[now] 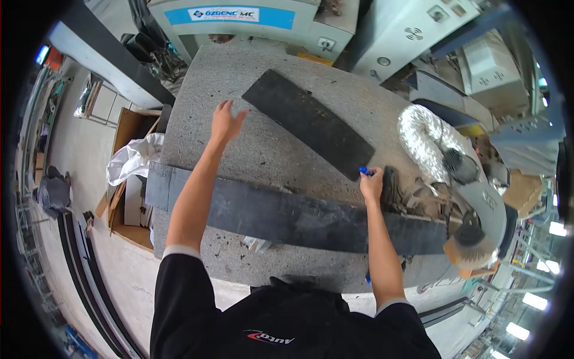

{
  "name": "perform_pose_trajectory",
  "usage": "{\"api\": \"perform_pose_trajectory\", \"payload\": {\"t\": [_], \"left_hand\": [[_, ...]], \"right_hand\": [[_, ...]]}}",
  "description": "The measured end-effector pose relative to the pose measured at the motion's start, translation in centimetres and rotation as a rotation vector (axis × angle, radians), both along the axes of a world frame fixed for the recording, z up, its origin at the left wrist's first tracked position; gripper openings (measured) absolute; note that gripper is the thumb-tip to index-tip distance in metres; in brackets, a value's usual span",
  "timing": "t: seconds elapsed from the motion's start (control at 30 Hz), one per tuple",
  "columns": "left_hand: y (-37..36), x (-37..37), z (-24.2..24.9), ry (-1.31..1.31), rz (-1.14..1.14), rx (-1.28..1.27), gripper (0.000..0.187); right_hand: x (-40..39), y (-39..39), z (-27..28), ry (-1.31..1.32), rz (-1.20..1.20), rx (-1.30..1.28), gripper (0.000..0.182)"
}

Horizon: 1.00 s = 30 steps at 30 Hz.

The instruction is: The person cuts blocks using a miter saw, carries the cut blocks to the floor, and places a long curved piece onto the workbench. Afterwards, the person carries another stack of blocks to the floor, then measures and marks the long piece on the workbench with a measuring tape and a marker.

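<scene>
My left hand (226, 122) is held over the grey, carpet-like table top (209, 78), fingers apart and holding nothing. It is just left of a flat black rectangular panel (311, 125) that lies at a slant on the table. My right hand (372, 184) is closed around a blue marker (365, 171), close to the panel's lower right corner. A long, dark, slightly curved strip (287, 218) crosses the table nearer to me, and both my forearms pass over it.
At the right are a silver flexible duct (418, 137), a round brush (472, 251) and a dusty machine part. A machine with a blue label (230, 17) stands behind the table. An open cardboard box (131, 230) with a white bag (134, 160) is at the left.
</scene>
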<state>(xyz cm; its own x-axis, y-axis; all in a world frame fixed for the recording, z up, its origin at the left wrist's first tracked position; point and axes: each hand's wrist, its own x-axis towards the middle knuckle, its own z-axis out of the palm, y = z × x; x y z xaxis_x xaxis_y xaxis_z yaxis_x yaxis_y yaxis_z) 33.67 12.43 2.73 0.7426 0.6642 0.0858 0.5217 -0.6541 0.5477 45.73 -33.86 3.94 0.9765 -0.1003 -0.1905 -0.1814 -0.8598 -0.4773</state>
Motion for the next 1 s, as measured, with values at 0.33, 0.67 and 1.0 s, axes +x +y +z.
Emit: {"api": "perform_pose_trajectory", "payload": {"t": [0.33,0.67,1.0], "left_hand": [[-1.6,11.2,-3.9,0.163,0.071,-0.001,0.083],[-6.2,-4.2,8.1,0.133,0.232,-0.129,0.076],[-16.7,-26.5,7.9,-0.353,0.532,-0.201,0.068]], "right_hand": [[1.5,4.3,-2.3,-0.109,-0.016,0.175,0.038],[-0.3,0.3,10.0,-0.179,-0.019,0.239,0.052],[-15.8,-4.2,14.2,0.005,-0.115,0.455,0.05]]}}
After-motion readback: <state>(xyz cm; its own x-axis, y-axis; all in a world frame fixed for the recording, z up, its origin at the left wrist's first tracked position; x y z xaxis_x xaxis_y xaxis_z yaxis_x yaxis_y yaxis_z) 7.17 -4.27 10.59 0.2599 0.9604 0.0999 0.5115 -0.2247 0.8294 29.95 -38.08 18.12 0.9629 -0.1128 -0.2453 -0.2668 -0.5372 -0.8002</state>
